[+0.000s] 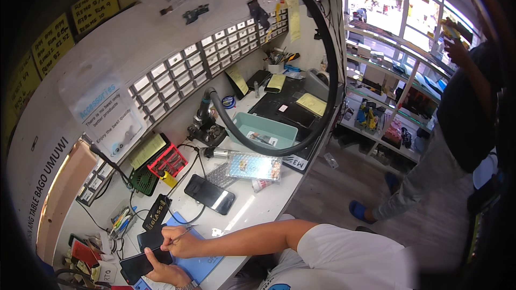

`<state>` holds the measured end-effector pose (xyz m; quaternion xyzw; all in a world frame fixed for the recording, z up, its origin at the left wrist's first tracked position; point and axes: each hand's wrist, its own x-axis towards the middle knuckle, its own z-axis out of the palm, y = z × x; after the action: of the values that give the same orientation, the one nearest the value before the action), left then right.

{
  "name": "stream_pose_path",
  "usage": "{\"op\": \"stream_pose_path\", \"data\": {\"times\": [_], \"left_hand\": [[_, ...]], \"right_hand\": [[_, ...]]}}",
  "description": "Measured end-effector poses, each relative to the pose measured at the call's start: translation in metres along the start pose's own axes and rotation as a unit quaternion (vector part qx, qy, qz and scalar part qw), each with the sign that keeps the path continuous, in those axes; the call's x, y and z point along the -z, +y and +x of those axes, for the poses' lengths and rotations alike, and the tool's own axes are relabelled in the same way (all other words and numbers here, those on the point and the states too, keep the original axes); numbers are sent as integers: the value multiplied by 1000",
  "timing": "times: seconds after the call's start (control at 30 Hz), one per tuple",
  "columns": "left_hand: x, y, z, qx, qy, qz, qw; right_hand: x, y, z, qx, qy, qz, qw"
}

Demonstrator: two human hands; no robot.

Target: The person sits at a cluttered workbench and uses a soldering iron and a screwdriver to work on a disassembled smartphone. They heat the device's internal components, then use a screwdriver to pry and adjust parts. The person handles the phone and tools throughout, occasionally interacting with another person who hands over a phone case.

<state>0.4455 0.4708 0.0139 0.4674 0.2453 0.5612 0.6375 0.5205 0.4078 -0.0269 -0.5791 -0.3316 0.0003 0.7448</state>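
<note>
My left hand (167,274), with a watch at its wrist, grips a black smartphone (135,268) over the lower left of the workbench. Just above it, my right hand (180,242) is closed around a thin metal tool (188,229), whose exact kind I cannot make out. Its working end is hidden behind the fingers. A second dark flat piece (150,237) lies against the right hand's far side, and I cannot tell whether it is a phone part. Beneath both hands is a blue sheet or folder (201,265).
Another dark phone (210,194) lies on the white workbench (252,204). Beyond it are a bubble-wrapped package (253,166), a green tray (266,124) and a looping black hose (252,147). Small drawers (172,78) line the wall. A person (457,113) stands by glass shelves at right.
</note>
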Motion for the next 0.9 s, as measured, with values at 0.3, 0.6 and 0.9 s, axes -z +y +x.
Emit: {"op": "stream_pose_path", "data": {"times": [0.3, 0.6, 0.9], "left_hand": [[1, 24, 2, 25, -6, -3, 1000], [9, 26, -7, 39, -51, 23, 998], [9, 30, -31, 109, -22, -7, 994]], "right_hand": [[17, -48, -17, 81, -47, -42, 995], [26, -31, -16, 135, -64, -49, 988], [22, -16, -28, 150, -39, -48, 987]]}}
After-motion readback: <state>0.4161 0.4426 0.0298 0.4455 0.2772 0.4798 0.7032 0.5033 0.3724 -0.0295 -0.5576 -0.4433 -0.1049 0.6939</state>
